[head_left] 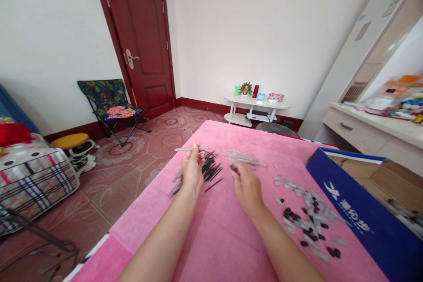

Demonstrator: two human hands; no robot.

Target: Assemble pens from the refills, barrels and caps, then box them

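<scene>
My left hand is closed on a slim translucent pen barrel, held level between thumb and fingers. Beneath and beside that hand lies a loose pile of thin black pen refills. My right hand is pinched just right of the pile, with a small dark piece at its fingertips; its exact kind is too small to make out. Several more translucent pen barrels lie in a bunch beyond the right hand. On the right are scattered clear pen caps and small black plugs.
A pink cloth covers the table. The open blue cardboard box stands along its right side with pieces inside. Farther off are a folding chair, a low white stand, a drawer cabinet and a plaid bag.
</scene>
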